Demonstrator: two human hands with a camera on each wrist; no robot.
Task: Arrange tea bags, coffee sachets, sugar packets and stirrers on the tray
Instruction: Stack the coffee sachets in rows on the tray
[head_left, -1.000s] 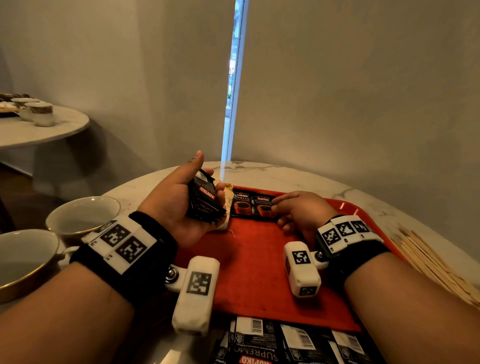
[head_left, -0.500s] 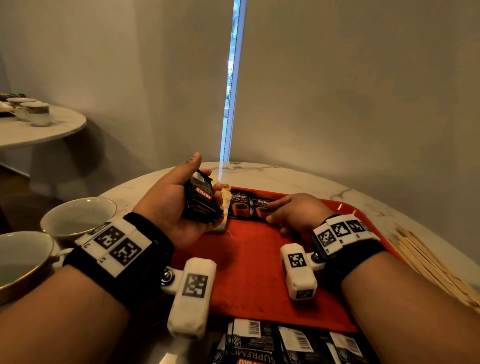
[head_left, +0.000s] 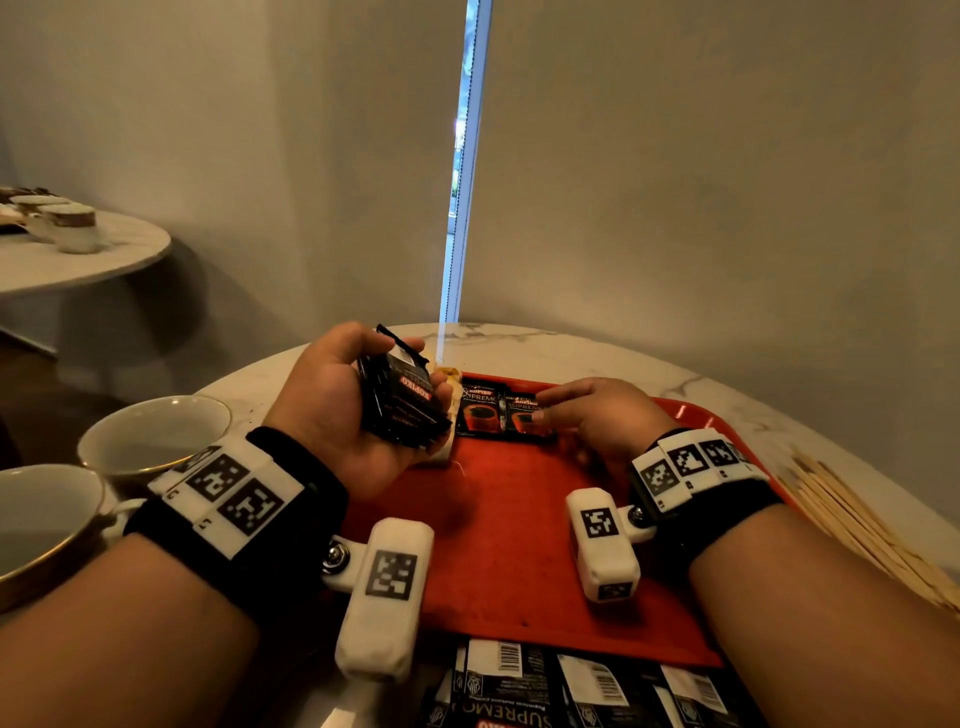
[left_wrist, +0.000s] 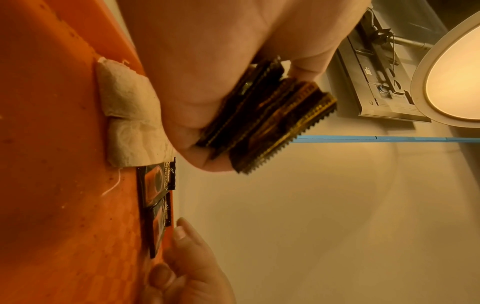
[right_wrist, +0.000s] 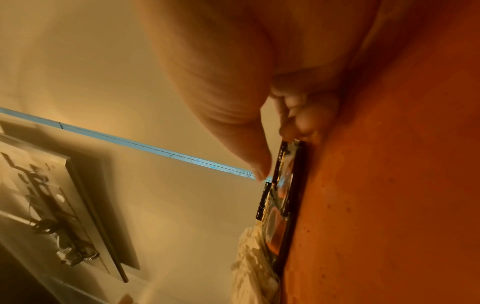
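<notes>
Left hand (head_left: 340, 410) grips the sachet stack (head_left: 405, 402); right hand (head_left: 597, 415), fingers loosely extended, should press the laid sachet (head_left: 525, 415) flush beside its neighbour (head_left: 478, 413).

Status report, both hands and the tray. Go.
Left hand grips sachet stack. Right hand fingers on second laid sachet, red tray. Nothing blocking.

Two coffee sachets (head_left: 501, 413) lie side by side at the tray's (head_left: 519, 561) far edge, tea bags (left_wrist: 130, 115) to their left.
</notes>
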